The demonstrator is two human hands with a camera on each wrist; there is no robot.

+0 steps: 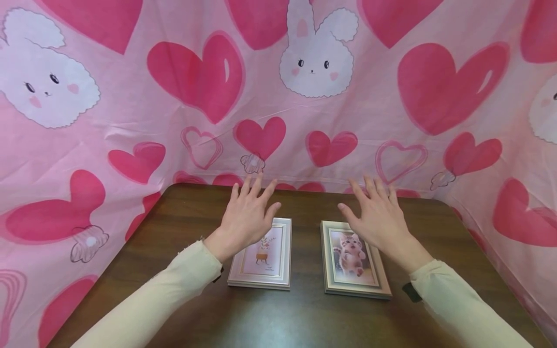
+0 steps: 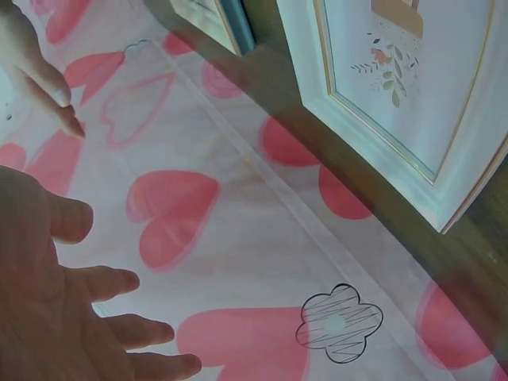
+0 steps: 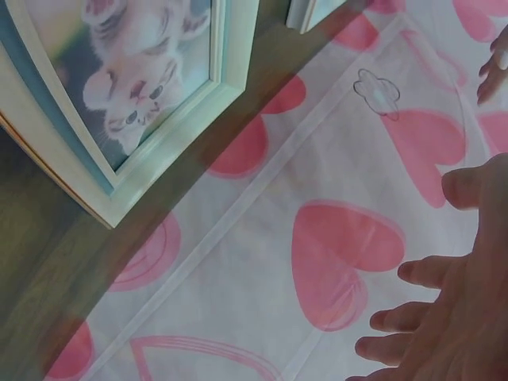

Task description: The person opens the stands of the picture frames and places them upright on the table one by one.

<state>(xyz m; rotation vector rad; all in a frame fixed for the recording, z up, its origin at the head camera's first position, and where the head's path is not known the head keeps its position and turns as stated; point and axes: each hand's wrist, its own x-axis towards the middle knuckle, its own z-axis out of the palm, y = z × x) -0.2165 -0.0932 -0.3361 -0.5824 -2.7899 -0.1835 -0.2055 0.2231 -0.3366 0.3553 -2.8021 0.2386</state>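
Two picture frames lie flat on the dark wooden table, side by side. The left picture frame (image 1: 282,270) has a pale silvery border and a print of a potted plant; it also fills the upper right of the left wrist view. A kitten photo sits in the right picture frame (image 1: 354,286), whose border is pale gold. My left hand (image 1: 245,217) hovers over the upper part of the plant frame with fingers spread, holding nothing. Likewise spread and holding nothing, my right hand (image 1: 380,220) is over the upper right corner of the kitten frame, partly covering it.
The brown wooden table (image 1: 309,319) has rounded far corners. Behind it and along both sides hangs a pink cloth (image 1: 365,111) printed with hearts and white rabbits. Both forearms wear cream sleeves (image 1: 152,295), with a dark band showing at each cuff.
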